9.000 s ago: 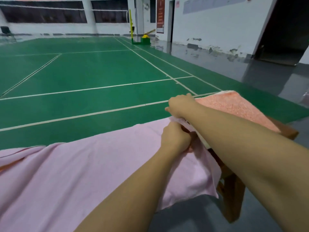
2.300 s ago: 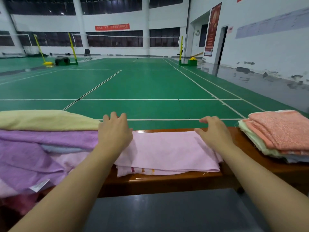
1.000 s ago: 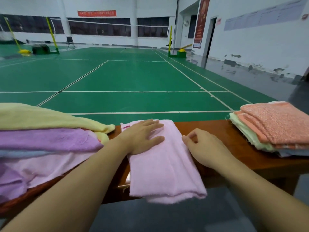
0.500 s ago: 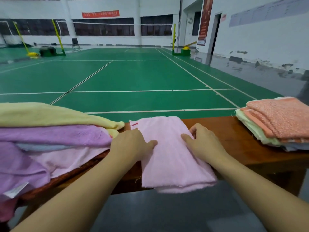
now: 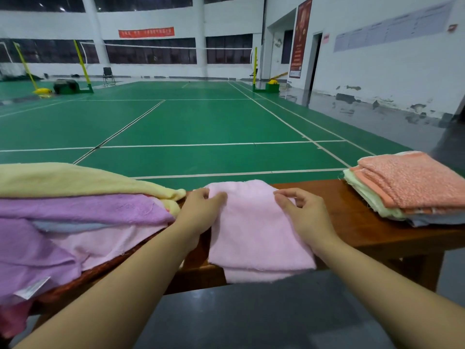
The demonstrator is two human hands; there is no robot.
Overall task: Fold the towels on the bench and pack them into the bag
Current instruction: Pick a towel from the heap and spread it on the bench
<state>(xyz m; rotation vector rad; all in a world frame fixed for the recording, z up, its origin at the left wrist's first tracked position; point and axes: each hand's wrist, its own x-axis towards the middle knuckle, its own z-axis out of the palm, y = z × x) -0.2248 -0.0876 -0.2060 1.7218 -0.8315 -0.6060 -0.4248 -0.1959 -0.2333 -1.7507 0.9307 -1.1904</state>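
Folded pale-pink towel [image 5: 254,230] lies mid-frame across the brown wooden bench [image 5: 352,222] (near end overhanging). Left hand [image 5: 201,210] pinches its far left corner; right hand [image 5: 302,212] grips its right edge, fingers curled.

A green badminton court floor [image 5: 191,122] with white lines stretches far ahead. At far left stand yellow-green net posts [image 5: 83,64] and a black folding chair [image 5: 108,75]. A red banner [image 5: 146,32] hangs on the far white wall; a dark red vertical poster [image 5: 300,39] hangs at right, beside a dark open doorway [image 5: 315,61].
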